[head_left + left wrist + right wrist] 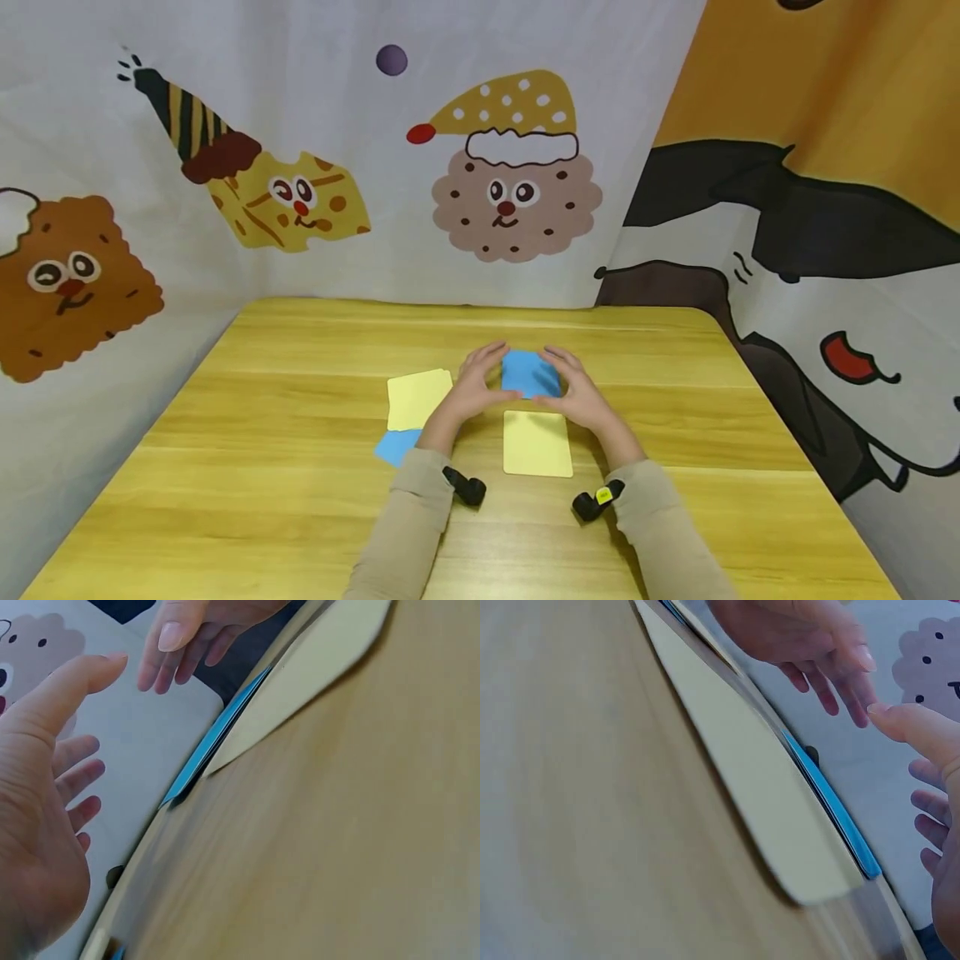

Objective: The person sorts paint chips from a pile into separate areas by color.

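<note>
A blue square sheet (531, 374) lies flat on the table, and in the wrist views its edge looks layered. My left hand (474, 385) is to its left and my right hand (576, 390) to its right, both raised above the table with fingers spread and gently bent. The wrist views show a gap between the hands and the blue sheet (214, 742). Neither hand holds anything, and the thumb tips point toward each other. Just nearer than the blue sheet lies a yellow square sheet (537, 444), below and between the wrists.
Left of my left hand, another yellow sheet (417, 400) partly covers a blue sheet (397, 447). My left forearm hides some of them. The wooden table (262, 500) backs onto a printed curtain (322, 275). Each wrist wears a small black camera (468, 487).
</note>
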Motion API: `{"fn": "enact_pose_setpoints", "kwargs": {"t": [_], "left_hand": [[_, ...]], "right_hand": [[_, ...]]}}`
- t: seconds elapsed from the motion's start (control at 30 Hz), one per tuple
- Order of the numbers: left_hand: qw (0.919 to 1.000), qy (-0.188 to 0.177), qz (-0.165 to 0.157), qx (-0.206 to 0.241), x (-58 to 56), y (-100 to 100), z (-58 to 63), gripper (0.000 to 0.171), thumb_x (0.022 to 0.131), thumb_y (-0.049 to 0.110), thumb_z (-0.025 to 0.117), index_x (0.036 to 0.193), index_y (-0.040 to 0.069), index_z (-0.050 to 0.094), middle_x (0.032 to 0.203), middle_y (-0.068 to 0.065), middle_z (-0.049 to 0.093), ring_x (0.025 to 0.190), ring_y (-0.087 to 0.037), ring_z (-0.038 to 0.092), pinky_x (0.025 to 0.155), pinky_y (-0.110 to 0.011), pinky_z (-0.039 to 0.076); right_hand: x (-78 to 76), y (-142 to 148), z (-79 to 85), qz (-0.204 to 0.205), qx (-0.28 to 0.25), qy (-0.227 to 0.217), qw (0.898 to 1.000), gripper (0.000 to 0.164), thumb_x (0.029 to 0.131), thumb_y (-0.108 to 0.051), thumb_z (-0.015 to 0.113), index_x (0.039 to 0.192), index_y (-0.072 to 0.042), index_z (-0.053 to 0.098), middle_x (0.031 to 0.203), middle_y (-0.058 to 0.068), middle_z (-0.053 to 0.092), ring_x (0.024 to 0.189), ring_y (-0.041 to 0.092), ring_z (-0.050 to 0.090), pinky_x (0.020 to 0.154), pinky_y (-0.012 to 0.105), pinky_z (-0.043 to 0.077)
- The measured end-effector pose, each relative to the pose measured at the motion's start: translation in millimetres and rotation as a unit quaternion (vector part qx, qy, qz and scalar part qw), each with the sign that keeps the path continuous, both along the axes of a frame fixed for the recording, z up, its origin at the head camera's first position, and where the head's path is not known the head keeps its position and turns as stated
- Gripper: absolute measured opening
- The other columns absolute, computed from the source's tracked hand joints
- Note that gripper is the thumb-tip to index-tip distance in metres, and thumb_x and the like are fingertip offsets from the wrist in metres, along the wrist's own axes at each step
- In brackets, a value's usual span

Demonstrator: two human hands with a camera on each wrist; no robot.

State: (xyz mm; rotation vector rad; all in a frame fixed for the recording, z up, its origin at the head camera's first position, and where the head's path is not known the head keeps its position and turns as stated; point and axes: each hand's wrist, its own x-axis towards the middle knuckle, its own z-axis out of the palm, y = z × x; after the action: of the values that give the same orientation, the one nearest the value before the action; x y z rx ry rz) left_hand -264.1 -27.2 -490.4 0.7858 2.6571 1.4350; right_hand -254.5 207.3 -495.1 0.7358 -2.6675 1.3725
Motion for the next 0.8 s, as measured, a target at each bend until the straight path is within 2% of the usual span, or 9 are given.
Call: {"fn": "enact_pose_setpoints", "kwargs": {"t": [0.23, 0.33, 0.6, 0.8], "left_hand": [[0.9998, -0.013, 0.008, 0.014, 9.6, -23.0, 4.9, 0.087, 0.079, 0.040, 0.078, 0.151, 0.020, 0.033, 0.155, 0.000, 0.023, 0.141, -0.027, 0.014, 0.102, -0.064, 0.025], [0.9997, -0.017, 0.014, 0.007, 13.5, -35.1, 7.9, 0.089, 0.078, 0.045, 0.077, 0.151, 0.024, 0.031, 0.156, 0.001, 0.022, 0.141, -0.026, 0.013, 0.102, -0.064, 0.024], [0.9997, -0.004, 0.019, -0.011, 21.6, -65.3, 9.8, 0.091, 0.079, 0.040, 0.078, 0.152, 0.018, 0.029, 0.156, -0.008, 0.022, 0.141, -0.032, 0.013, 0.101, -0.067, 0.022], [0.9991, -0.003, 0.033, -0.027, 29.7, -86.5, 7.2, 0.093, 0.078, 0.039, 0.080, 0.152, 0.018, 0.029, 0.156, -0.007, 0.021, 0.141, -0.034, 0.013, 0.101, -0.067, 0.023]], "right_hand": [[3.4, -19.0, 2.0, 0.014, 0.005, 0.009, 1.000, 0.082, 0.079, -0.029, 0.080, 0.146, -0.005, 0.040, 0.152, 0.016, 0.026, 0.138, 0.039, 0.020, 0.102, 0.066, 0.024], [4.0, -29.1, 4.0, 0.030, 0.005, 0.010, 0.999, 0.082, 0.079, -0.029, 0.080, 0.147, -0.006, 0.039, 0.152, 0.017, 0.025, 0.138, 0.039, 0.019, 0.102, 0.064, 0.025], [3.9, -59.5, 9.2, 0.069, 0.061, 0.038, 0.995, 0.083, 0.080, -0.030, 0.078, 0.147, -0.004, 0.037, 0.152, 0.018, 0.026, 0.137, 0.039, 0.023, 0.101, 0.063, 0.028], [5.6, -78.4, 10.4, 0.079, 0.094, 0.043, 0.992, 0.086, 0.079, -0.036, 0.079, 0.147, -0.005, 0.037, 0.152, 0.016, 0.027, 0.137, 0.038, 0.023, 0.100, 0.064, 0.028]]}}
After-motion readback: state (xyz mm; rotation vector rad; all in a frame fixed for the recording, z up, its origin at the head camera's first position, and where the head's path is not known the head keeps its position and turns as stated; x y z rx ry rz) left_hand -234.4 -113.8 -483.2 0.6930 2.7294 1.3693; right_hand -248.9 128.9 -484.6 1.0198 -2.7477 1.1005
